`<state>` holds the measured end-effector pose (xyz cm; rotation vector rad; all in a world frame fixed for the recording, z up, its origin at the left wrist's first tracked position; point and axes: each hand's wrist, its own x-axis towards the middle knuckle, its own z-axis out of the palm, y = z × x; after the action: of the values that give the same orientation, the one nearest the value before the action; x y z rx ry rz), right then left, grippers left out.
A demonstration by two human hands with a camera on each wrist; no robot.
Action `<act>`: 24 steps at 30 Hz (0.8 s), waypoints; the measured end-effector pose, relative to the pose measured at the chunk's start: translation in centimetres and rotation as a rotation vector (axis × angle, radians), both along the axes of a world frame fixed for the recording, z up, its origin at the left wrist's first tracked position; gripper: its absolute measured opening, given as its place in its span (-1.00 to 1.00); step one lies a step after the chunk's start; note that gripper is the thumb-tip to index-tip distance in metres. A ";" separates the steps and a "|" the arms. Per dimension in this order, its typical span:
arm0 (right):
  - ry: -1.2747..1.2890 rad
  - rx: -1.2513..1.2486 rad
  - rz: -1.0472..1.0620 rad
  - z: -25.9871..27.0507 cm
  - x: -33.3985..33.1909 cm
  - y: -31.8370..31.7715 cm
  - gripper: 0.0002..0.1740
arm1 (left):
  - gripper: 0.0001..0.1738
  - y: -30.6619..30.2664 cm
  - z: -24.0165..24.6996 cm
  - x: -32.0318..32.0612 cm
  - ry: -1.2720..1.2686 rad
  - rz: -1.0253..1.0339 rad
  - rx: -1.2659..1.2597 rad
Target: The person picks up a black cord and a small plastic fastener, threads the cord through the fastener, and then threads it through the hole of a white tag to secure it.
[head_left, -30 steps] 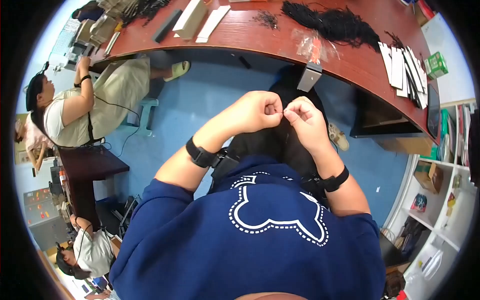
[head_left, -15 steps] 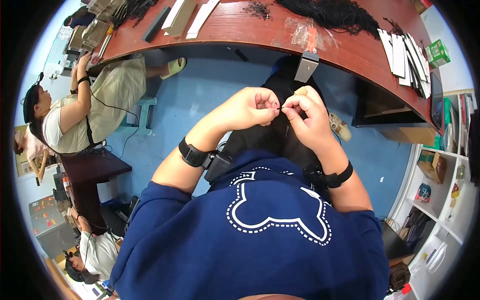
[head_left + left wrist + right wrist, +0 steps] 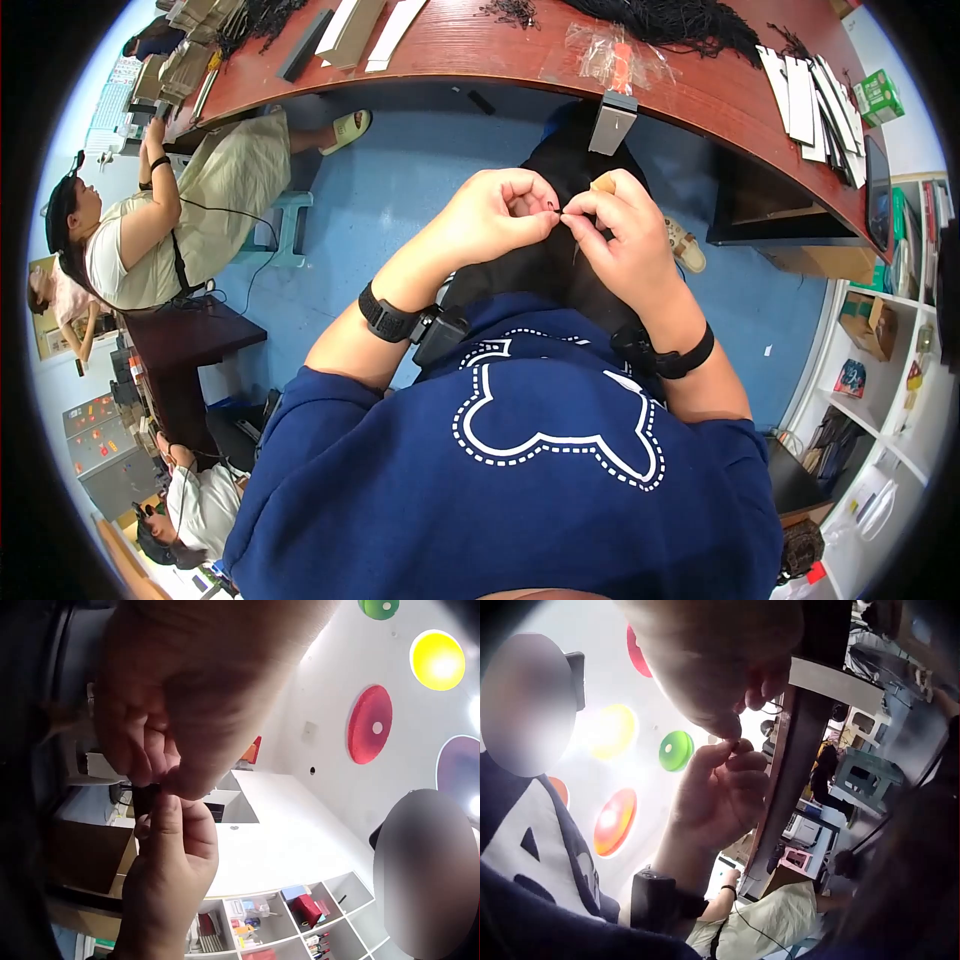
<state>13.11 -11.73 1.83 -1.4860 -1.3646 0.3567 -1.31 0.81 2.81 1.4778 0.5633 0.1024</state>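
Shifted slightly: left hand (image 3: 503, 213), right hand (image 3: 625, 228); we see fingertips pinching thin black cord (image 3: 559, 211) from both sides, likely to steady it.

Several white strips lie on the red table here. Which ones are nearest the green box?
The fanned-out pile of white strips at the table's right end, right beside the green box. The other strips lie far left.

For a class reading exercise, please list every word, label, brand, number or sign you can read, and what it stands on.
None can be read with certainty.
Green box: markings too small to read.
Blue shirt: white print, no certain letters.
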 end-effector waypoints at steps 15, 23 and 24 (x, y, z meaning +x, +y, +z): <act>0.191 -0.075 -0.119 0.3 -1.4 -0.2 -0.87 | -0.85 -0.6 -0.8 0.3 0.019 0.183 0.171; 0.217 -0.065 -0.095 0.7 -1.8 -0.4 -0.81 | -0.87 -1.0 -0.5 0.8 0.008 0.239 0.239; 0.217 -0.068 -0.097 0.8 -1.9 -0.4 -0.80 | -0.88 -1.0 -0.4 0.8 0.005 0.240 0.281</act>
<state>11.22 -12.15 2.64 -1.5151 -1.1144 0.4917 -0.47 -0.21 2.41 1.6767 0.7522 0.3790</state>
